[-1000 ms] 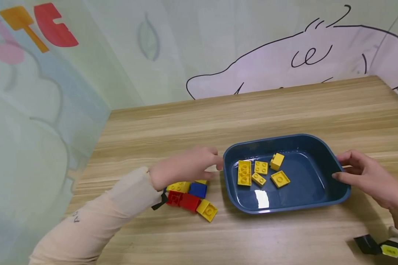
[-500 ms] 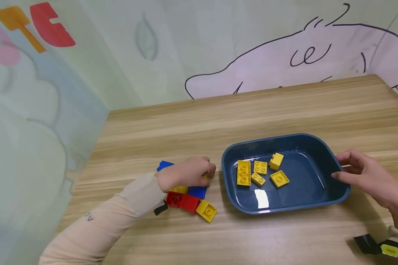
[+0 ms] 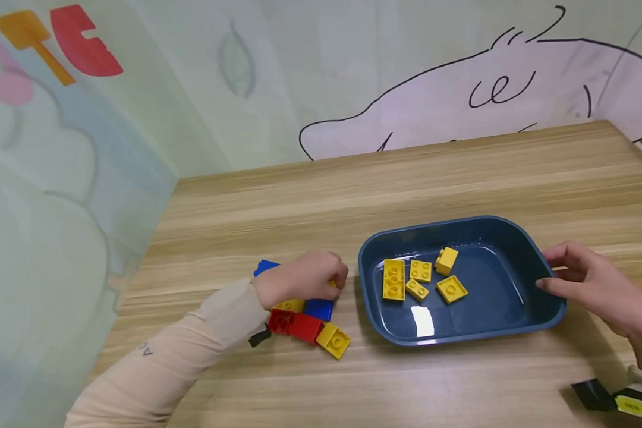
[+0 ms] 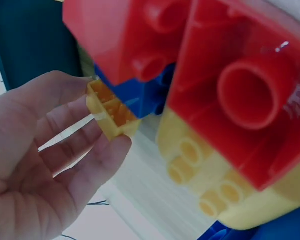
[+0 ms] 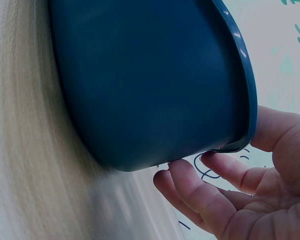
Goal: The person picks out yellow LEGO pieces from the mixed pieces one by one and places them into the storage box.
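My left hand (image 3: 302, 278) reaches over a cluster of toy building bricks left of a dark blue tray (image 3: 494, 297). In the left wrist view, its thumb and fingertips pinch a small yellow brick (image 4: 104, 117), hollow side showing, beside a blue brick (image 4: 135, 100). Red bricks (image 3: 305, 328), a yellow brick (image 3: 334, 340) and a blue brick (image 3: 266, 267) lie around the hand, which hides part of the cluster. On the tray's right end, my right hand (image 3: 588, 285) grips the rim, thumb over the edge and fingers against the outer wall.
Inside the tray, several yellow bricks (image 3: 394, 279) lie toward the left side. The wooden table (image 3: 406, 386) meets a wall printed with cartoon drawings (image 3: 487, 89) at the back and left. A black strap piece (image 3: 594, 395) hangs by the right wrist.
My left hand has drawn back from the tray's left rim, down to the brick cluster, and its fingers have closed on a small yellow brick. The right hand and tray stay put.
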Demonstrator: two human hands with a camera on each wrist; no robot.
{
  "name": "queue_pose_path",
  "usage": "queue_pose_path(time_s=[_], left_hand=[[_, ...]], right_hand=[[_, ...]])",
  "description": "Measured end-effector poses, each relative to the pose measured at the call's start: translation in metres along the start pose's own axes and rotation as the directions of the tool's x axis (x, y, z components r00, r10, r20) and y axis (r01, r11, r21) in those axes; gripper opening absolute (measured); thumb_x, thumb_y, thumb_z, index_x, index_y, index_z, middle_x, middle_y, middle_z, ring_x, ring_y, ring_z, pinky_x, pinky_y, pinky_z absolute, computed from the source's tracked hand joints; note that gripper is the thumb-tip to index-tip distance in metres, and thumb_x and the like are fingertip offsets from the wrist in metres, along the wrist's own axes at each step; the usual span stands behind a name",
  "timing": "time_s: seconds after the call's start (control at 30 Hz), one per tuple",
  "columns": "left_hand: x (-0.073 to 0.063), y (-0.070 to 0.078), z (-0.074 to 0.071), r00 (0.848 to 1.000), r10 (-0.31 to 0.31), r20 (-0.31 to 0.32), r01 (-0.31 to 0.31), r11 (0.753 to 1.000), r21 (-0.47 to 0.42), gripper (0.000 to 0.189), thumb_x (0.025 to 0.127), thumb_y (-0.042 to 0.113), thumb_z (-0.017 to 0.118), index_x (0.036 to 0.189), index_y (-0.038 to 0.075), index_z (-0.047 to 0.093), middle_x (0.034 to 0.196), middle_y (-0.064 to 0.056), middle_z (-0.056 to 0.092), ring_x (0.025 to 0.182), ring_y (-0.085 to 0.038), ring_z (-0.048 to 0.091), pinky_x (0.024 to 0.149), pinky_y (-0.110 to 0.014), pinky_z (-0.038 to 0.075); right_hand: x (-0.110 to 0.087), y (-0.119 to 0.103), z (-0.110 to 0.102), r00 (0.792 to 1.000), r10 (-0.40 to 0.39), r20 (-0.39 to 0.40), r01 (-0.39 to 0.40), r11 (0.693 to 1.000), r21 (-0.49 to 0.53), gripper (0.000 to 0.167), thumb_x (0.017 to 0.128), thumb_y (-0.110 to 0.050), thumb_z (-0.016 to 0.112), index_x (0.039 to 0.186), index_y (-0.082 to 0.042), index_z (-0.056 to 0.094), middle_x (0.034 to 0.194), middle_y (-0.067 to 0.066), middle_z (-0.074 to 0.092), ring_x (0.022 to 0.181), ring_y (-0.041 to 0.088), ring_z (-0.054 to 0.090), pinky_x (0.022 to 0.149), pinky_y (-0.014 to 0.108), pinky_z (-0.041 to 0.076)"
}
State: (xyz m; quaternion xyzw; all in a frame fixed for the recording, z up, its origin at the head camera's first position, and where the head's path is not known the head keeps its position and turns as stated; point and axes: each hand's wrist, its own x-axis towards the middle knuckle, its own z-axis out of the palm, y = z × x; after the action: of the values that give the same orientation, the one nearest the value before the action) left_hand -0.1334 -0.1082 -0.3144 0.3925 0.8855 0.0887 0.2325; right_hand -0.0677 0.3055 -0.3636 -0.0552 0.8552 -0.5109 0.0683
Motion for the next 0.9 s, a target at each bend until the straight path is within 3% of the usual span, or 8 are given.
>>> queue_pose_path(time_s=[0.37, 0.6, 0.9], left_hand=[[0.001, 0.002, -0.011, 0.999, 0.033, -0.040, -0.032, 0.999, 0.041, 0.008, 0.081, 0.005, 0.064, 0.084, 0.008, 0.071, 0.085, 0.000, 0.066, 0.077, -0.013, 0.054, 0.072, -0.022, 0.047], [0.004, 0.010, -0.021, 0.999, -0.009, -0.053, 0.012, 0.998, 0.059, 0.008, 0.083, 0.007, 0.063, 0.087, 0.009, 0.070, 0.087, 0.001, 0.065, 0.076, -0.012, 0.053, 0.070, -0.018, 0.046], [0.005, 0.016, -0.031, 0.997, 0.009, -0.081, -0.002, 0.996, 0.086, 0.008, 0.082, 0.007, 0.065, 0.086, 0.008, 0.071, 0.088, -0.001, 0.066, 0.075, -0.013, 0.055, 0.070, -0.019, 0.046]], right_hand=[[0.000, 0.001, 0.000, 1.000, 0.010, -0.006, -0.010, 1.000, -0.025, 0.025, 0.083, 0.006, 0.062, 0.101, -0.008, 0.052, 0.093, -0.021, 0.054, 0.079, -0.002, 0.058, 0.060, 0.019, 0.050], [-0.001, 0.001, 0.000, 1.000, 0.003, -0.006, -0.003, 1.000, 0.006, 0.027, 0.083, 0.008, 0.061, 0.100, -0.010, 0.053, 0.094, -0.023, 0.054, 0.079, -0.006, 0.057, 0.059, 0.018, 0.050], [0.000, 0.001, 0.000, 1.000, -0.002, -0.004, 0.002, 1.000, 0.002, 0.027, 0.083, 0.008, 0.061, 0.101, -0.009, 0.053, 0.093, -0.021, 0.055, 0.079, -0.005, 0.057, 0.059, 0.018, 0.050]])
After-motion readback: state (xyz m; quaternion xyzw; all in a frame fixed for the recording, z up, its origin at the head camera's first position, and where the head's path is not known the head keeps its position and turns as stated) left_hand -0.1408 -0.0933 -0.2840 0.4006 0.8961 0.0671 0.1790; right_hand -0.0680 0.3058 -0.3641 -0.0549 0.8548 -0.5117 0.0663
